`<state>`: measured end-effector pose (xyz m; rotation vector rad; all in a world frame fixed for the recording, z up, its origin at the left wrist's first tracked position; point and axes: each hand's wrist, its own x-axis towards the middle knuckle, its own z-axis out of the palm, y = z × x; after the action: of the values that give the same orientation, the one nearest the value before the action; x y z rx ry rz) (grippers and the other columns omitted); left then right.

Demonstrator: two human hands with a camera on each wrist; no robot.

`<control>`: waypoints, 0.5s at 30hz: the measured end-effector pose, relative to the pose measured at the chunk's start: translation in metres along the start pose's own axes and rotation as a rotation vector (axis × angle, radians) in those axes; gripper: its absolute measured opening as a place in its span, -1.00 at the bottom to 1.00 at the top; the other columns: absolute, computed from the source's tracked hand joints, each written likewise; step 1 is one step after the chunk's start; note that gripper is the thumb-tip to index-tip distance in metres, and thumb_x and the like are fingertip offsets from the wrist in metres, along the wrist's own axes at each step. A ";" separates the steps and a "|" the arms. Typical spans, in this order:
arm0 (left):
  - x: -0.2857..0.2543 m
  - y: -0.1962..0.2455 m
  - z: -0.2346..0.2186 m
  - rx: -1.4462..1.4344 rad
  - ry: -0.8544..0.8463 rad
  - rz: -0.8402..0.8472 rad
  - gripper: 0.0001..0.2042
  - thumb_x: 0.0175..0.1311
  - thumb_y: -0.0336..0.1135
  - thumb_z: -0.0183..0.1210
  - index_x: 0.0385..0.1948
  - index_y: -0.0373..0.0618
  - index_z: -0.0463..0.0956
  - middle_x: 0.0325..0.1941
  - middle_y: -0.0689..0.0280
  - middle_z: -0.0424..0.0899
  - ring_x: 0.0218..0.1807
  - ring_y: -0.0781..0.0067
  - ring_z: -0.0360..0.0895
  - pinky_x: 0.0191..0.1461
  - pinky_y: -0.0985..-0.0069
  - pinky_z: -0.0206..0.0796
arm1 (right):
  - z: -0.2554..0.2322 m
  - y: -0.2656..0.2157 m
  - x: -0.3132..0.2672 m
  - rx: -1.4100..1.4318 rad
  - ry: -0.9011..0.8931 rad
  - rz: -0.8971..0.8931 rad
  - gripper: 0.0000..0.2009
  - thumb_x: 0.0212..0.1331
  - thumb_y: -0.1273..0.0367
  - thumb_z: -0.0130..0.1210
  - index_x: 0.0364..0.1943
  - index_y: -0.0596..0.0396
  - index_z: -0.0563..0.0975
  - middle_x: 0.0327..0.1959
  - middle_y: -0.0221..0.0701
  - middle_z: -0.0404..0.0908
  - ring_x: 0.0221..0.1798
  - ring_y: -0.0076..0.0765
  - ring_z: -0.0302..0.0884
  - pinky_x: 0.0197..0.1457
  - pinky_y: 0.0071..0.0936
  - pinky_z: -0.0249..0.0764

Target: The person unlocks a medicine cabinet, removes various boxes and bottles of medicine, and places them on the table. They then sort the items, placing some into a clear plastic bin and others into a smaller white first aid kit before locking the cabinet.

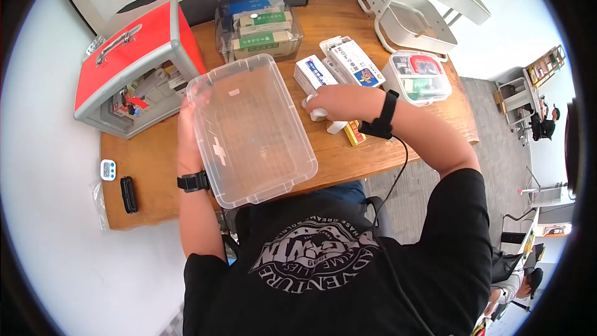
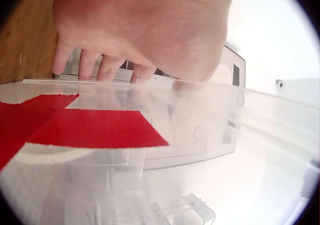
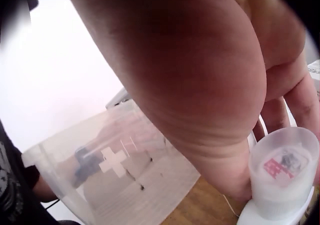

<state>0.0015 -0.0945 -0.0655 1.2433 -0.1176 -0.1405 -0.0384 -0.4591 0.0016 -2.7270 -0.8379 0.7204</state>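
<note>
Above the brown wooden counter [image 1: 339, 157], the left hand [image 1: 188, 126] grips a side edge of a translucent rectangular plastic lid [image 1: 255, 130], while the right hand [image 1: 343, 102] holds a small cylindrical white-and-translucent plastic container [image 3: 281, 185] near white cardboard boxes [image 1: 316, 73].

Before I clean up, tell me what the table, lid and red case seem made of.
Table: wood or wood-look, satin; brown grain shows. Lid: likely plastic, cloudy-clear; the table's brown shows through. Case: metal or plastic, unclear which; smooth, even red. Its handle gleams like metal.
</note>
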 end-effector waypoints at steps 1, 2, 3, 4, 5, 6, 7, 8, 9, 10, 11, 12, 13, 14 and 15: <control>0.000 0.002 0.002 0.019 0.001 -0.004 -0.36 0.50 -0.04 -0.10 0.52 -0.23 0.28 0.53 0.13 0.42 0.57 0.17 0.28 0.61 0.16 0.17 | 0.002 0.000 0.001 -0.051 -0.059 0.031 -0.52 0.23 0.47 0.28 0.27 -0.12 0.57 0.12 -0.16 0.63 0.22 0.09 0.61 0.29 -0.07 0.52; -0.001 0.004 0.004 0.037 0.002 -0.007 -0.36 0.50 -0.05 -0.10 0.52 -0.24 0.29 0.54 0.14 0.41 0.59 0.17 0.25 0.63 0.16 0.12 | 0.003 -0.002 0.001 -0.048 -0.053 0.033 -0.52 0.23 0.47 0.28 0.27 -0.12 0.57 0.12 -0.16 0.63 0.22 0.09 0.61 0.29 -0.07 0.52; -0.001 0.006 0.008 0.040 -0.004 -0.005 -0.36 0.50 -0.05 -0.10 0.52 -0.24 0.29 0.54 0.14 0.41 0.59 0.17 0.25 0.63 0.16 0.12 | 0.004 -0.004 -0.001 -0.059 -0.039 0.028 -0.60 0.27 0.45 0.26 0.21 -0.06 0.59 0.08 -0.12 0.65 0.19 0.10 0.63 0.25 -0.06 0.54; -0.003 0.008 0.012 0.038 0.009 -0.015 -0.36 0.50 -0.05 -0.10 0.51 -0.24 0.30 0.55 0.14 0.40 0.60 0.18 0.23 0.64 0.17 0.10 | 0.005 -0.007 -0.003 -0.067 -0.026 0.023 -0.67 0.30 0.43 0.24 0.14 0.00 0.60 0.04 -0.08 0.66 0.16 0.11 0.65 0.21 -0.05 0.56; -0.005 0.011 0.016 0.037 0.020 -0.028 -0.36 0.50 -0.05 -0.09 0.51 -0.25 0.30 0.55 0.14 0.40 0.61 0.18 0.22 0.65 0.17 0.08 | 0.005 -0.010 -0.005 -0.062 -0.020 0.029 -0.67 0.30 0.43 0.24 0.14 0.00 0.60 0.04 -0.08 0.66 0.16 0.11 0.65 0.21 -0.05 0.56; -0.007 0.013 0.020 0.041 0.011 -0.030 -0.36 0.50 -0.05 -0.09 0.51 -0.25 0.30 0.55 0.14 0.40 0.61 0.18 0.22 0.65 0.17 0.08 | 0.002 -0.016 -0.006 -0.039 -0.023 0.060 -0.64 0.31 0.43 0.23 0.19 -0.01 0.59 0.04 -0.08 0.66 0.16 0.10 0.65 0.21 -0.04 0.55; -0.010 0.015 0.025 0.025 0.022 -0.038 -0.36 0.50 -0.05 -0.09 0.52 -0.24 0.31 0.56 0.14 0.39 0.62 0.18 0.21 0.65 0.18 0.06 | 0.001 -0.019 -0.008 -0.017 -0.027 0.092 -0.62 0.32 0.43 0.21 0.23 -0.03 0.58 0.04 -0.08 0.66 0.16 0.10 0.65 0.21 -0.03 0.55; -0.011 0.016 0.027 0.011 0.034 -0.045 -0.36 0.50 -0.04 -0.08 0.52 -0.23 0.31 0.56 0.14 0.39 0.63 0.18 0.19 0.66 0.18 0.04 | 0.002 -0.015 -0.012 -0.013 -0.020 0.097 -0.62 0.32 0.43 0.21 0.23 -0.03 0.58 0.04 -0.08 0.66 0.16 0.10 0.65 0.21 -0.03 0.55; -0.010 0.014 0.026 0.017 0.025 -0.047 -0.36 0.50 -0.04 -0.08 0.52 -0.23 0.31 0.56 0.14 0.39 0.63 0.18 0.19 0.66 0.18 0.04 | 0.006 -0.008 -0.020 0.078 0.094 0.043 -0.59 0.32 0.42 0.22 0.27 -0.04 0.56 0.06 -0.06 0.66 0.17 0.12 0.65 0.21 -0.03 0.55; -0.009 0.011 0.024 0.082 0.027 -0.034 -0.26 0.44 0.15 -0.05 0.56 -0.11 0.27 0.56 0.12 0.41 0.57 0.20 0.25 0.65 0.12 -0.05 | 0.006 -0.004 -0.028 0.167 0.207 -0.011 -0.55 0.32 0.41 0.23 0.30 -0.05 0.55 0.08 -0.05 0.67 0.17 0.13 0.64 0.22 -0.04 0.55; -0.007 0.007 0.022 0.143 0.033 -0.021 -0.15 0.38 0.35 -0.03 0.61 0.01 0.24 0.55 0.11 0.42 0.52 0.23 0.30 0.65 0.06 -0.13 | 0.006 -0.003 -0.040 0.170 0.211 -0.009 -0.55 0.32 0.41 0.23 0.30 -0.05 0.55 0.08 -0.05 0.67 0.17 0.13 0.64 0.22 -0.04 0.55; -0.004 0.004 0.019 0.144 0.033 -0.022 -0.15 0.38 0.35 -0.03 0.61 0.01 0.24 0.55 0.11 0.42 0.52 0.23 0.30 0.65 0.06 -0.13 | 0.002 -0.014 -0.060 0.197 0.440 -0.023 -0.57 0.32 0.43 0.24 0.29 -0.02 0.57 0.05 -0.07 0.68 0.12 0.05 0.68 0.17 -0.12 0.58; -0.002 0.000 0.015 0.135 0.029 -0.033 -0.14 0.38 0.37 -0.04 0.61 0.01 0.24 0.56 0.11 0.41 0.54 0.21 0.28 0.65 0.05 -0.13 | 0.003 -0.022 -0.077 0.224 0.667 -0.038 -0.59 0.33 0.45 0.25 0.27 0.00 0.58 0.02 -0.10 0.70 0.07 -0.04 0.71 0.11 -0.20 0.62; 0.000 -0.004 0.012 0.126 0.026 -0.048 -0.13 0.37 0.38 -0.06 0.61 0.01 0.24 0.56 0.10 0.40 0.56 0.20 0.25 0.66 0.03 -0.14 | 0.012 -0.027 -0.091 0.227 0.663 -0.036 -0.59 0.33 0.45 0.25 0.27 0.00 0.58 0.02 -0.10 0.70 0.07 -0.04 0.71 0.11 -0.20 0.62; 0.000 -0.010 0.008 0.126 0.026 -0.056 -0.13 0.37 0.38 -0.06 0.61 0.01 0.24 0.56 0.10 0.40 0.56 0.20 0.25 0.66 0.03 -0.14 | 0.022 -0.033 -0.106 0.404 0.828 0.062 -0.66 0.35 0.46 0.25 0.20 0.07 0.62 -0.05 -0.18 0.71 0.01 -0.19 0.72 0.05 -0.31 0.62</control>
<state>0.0000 -0.1053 -0.0721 1.3741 -0.0700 -0.1672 -0.1420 -0.4919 0.0346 -2.3351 -0.3558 -0.2357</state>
